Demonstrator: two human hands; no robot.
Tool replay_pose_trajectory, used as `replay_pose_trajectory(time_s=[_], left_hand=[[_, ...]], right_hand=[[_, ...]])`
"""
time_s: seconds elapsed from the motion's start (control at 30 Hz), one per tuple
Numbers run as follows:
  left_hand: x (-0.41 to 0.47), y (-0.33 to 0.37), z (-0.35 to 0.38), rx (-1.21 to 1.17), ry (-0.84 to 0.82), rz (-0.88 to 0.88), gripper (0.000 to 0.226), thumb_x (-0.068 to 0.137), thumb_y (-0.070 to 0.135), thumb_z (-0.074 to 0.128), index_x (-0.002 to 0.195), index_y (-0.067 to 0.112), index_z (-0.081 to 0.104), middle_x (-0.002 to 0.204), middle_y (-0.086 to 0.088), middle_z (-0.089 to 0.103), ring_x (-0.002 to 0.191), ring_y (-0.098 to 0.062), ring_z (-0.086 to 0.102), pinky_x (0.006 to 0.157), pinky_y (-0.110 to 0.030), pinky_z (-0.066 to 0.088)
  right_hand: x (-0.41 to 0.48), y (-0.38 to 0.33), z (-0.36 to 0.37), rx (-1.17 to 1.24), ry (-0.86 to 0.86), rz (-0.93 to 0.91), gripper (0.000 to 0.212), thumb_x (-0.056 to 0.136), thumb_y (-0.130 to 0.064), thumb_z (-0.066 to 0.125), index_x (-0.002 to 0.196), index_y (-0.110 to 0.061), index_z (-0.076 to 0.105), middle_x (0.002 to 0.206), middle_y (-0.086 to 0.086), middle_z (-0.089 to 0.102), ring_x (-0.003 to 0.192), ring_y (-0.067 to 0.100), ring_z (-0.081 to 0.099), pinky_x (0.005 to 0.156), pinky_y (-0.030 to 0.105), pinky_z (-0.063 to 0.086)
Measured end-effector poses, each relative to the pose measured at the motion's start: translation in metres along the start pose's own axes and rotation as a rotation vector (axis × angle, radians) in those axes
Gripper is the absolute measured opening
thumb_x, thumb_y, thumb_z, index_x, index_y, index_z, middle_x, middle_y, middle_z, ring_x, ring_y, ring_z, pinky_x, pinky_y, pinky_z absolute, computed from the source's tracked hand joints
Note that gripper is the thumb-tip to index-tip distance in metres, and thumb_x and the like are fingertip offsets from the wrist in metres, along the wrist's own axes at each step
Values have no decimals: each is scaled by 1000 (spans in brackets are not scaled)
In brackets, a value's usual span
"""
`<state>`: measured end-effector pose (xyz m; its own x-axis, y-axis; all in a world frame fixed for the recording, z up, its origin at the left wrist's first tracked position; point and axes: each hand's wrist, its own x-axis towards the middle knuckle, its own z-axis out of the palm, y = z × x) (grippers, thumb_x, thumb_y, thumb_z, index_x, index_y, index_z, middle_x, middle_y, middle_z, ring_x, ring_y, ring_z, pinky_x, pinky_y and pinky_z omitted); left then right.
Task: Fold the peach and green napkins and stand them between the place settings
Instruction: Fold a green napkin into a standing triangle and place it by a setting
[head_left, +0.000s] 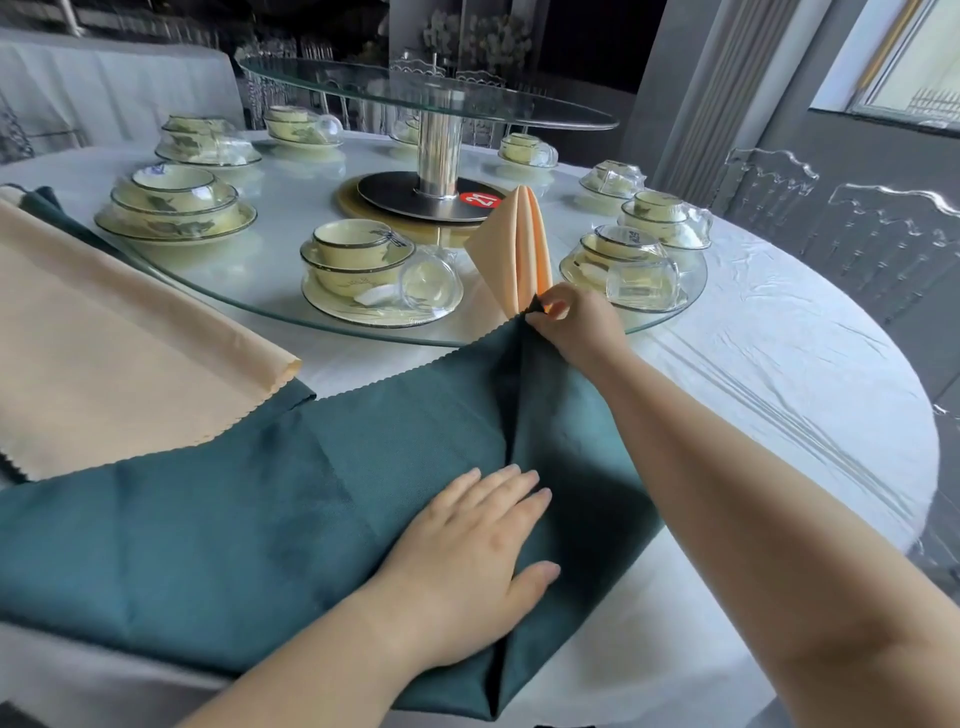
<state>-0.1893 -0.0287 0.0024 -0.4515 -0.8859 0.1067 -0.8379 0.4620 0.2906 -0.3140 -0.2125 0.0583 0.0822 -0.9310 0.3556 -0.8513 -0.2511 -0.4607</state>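
A dark green napkin lies spread on the white tablecloth in front of me, with a crease running from its far tip toward me. My left hand rests flat on it beside the crease, fingers apart. My right hand pinches the napkin's far tip at the glass rim. A folded peach napkin stands upright just behind that hand, between two place settings. A flat stack of peach napkins lies at the left over more green cloth.
Several settings of yellow-green bowls, plates and upturned glass cups ring a low glass turntable. A raised glass lazy Susan on a metal post stands in the centre. Clear acrylic chairs stand at the right of the round table.
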Motion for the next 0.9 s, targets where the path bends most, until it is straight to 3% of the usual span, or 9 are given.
replay_pose_trajectory(time_s=[0.1,0.2,0.3,0.4,0.53,0.63,0.7,0.8,0.9], left_hand=[[3,-2,2,59,-24,15,99,55,59,-17,147,27,0,154,15,-9,138,2,-15,98,-14,-27],[2,0,0,71,-34,18,101,54,59,-18,147,26,-1,154,14,-9,138,1,-14,98,-15,-25],[2,1,1,96,-33,15,102,53,58,-20,147,24,-3,154,12,-11,139,0,-15,100,-16,-23],[1,2,2,122,-29,8,103,52,58,-21,147,23,-5,154,12,-12,139,-1,-14,101,-17,-21],[1,2,2,149,-41,12,104,50,58,-21,147,22,-8,154,11,-12,139,-1,-14,101,-17,-21],[1,2,2,156,-32,14,105,50,59,-21,147,22,-7,154,10,-12,139,-1,-13,102,-18,-20],[1,2,2,164,-37,25,105,50,59,-21,147,22,-8,154,10,-12,139,-1,-13,102,-18,-20],[1,2,4,167,-27,22,104,51,61,-19,147,23,-6,154,11,-10,139,-1,-12,102,-16,-20],[-3,2,1,59,114,-14,100,55,65,-6,146,27,9,154,13,2,136,0,-3,95,-6,-22]], right_hand=[[-16,3,-9,90,116,-4,30,85,-20,60,113,-10,58,113,8,57,106,25,51,87,28,37],[-60,7,-28,146,137,-74,18,86,-7,55,102,-5,63,101,6,61,94,23,54,77,19,35],[-128,16,-42,98,24,-236,20,84,-14,52,90,-6,69,96,5,68,88,13,58,79,11,37],[-175,24,-43,59,-188,-337,39,83,-33,42,101,-11,68,112,-3,64,108,6,46,89,-4,27],[-184,39,-32,-156,-262,-498,56,96,-47,18,116,-14,59,125,5,59,118,14,47,106,19,20],[-169,57,-36,-185,-315,-398,85,82,-69,1,130,-18,49,141,2,42,133,17,36,111,24,12],[-153,76,-45,-180,-285,-271,77,83,-66,14,132,-17,46,144,2,38,135,17,32,111,25,13],[-134,97,-60,-274,-160,-76,43,93,-38,41,127,-13,50,139,7,42,132,22,33,108,31,18],[-134,92,-59,-325,-13,-20,34,90,-20,53,123,-11,53,135,9,46,128,28,34,102,29,18]])
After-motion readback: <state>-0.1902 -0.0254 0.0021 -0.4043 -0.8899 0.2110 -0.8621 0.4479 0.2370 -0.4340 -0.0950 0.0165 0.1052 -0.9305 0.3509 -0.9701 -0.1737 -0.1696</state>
